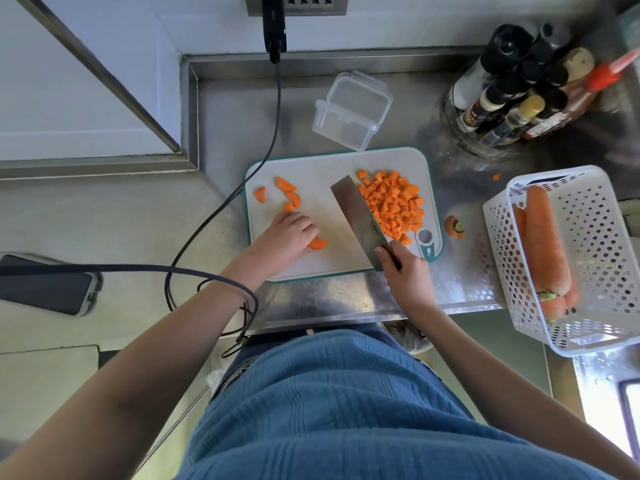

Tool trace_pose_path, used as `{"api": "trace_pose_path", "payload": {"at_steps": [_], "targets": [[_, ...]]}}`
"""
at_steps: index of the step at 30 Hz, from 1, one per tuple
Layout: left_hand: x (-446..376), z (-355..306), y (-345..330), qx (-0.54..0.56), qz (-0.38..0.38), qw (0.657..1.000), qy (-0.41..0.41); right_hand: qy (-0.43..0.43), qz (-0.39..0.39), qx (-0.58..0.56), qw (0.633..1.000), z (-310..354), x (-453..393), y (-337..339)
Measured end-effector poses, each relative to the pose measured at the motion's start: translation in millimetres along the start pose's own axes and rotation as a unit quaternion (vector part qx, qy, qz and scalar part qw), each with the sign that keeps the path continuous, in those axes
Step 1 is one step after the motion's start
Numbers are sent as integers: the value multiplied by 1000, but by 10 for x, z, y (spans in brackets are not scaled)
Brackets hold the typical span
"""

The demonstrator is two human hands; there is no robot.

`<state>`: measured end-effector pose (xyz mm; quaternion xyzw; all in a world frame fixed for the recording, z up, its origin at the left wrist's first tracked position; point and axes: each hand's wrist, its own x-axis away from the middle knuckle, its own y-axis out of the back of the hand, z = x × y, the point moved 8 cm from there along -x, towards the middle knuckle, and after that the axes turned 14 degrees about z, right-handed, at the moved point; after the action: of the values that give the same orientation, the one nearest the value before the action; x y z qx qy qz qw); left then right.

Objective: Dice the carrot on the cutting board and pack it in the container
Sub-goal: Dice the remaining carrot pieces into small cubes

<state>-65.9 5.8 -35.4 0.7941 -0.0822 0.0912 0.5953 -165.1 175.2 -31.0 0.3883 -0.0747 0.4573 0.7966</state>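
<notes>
Both hands busy: right (401, 268) grips the cleaver (358, 216), its blade stamp unreadable; left (291, 237) holds carrot (317, 243).

1. My desk (242, 109) is bare steel, with a raised rim along its far and left edges.
2. Behind it stands a pale wall (166, 19) carrying a grey socket plate (304, 3).
3. A black plug (273, 26) hangs from that plate, and its dark cable (277, 109) trails down across the steel.
4. To my left a lower beige counter (104, 216) holds a phone (48, 289).
5. Daylight glares at the lower right corner.
</notes>
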Motion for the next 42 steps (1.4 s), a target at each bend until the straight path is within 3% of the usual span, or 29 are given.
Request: {"api": "trace_pose_path", "payload": {"at_steps": [8, 13, 18, 23, 33, 37, 42], "targets": [[159, 120, -47, -68, 0, 998, 15, 21, 20, -5, 1000, 85, -51, -64], [141, 147, -43, -27, 10, 1000, 11, 29, 16, -6, 999, 133, -59, -56], [59, 191, 4, 72, -23, 995, 63, 22, 14, -10, 1000, 108, -42, -39], [53, 214, -44, 71, -15, 996, 60, 4, 12, -17, 1000, 36, 5, -30], [-69, 90, -49, -101, 75, 991, 42, -5, 12, -13, 1000, -6, 18, -16], [73, 168, 91, -71, 31, 995, 58, 5, 12, -14, 1000, 36, -23, -17], [354, 181, -34, -114, 12, 993, 6, 14, 18, -11, 1000, 72, -72, -58]]}}
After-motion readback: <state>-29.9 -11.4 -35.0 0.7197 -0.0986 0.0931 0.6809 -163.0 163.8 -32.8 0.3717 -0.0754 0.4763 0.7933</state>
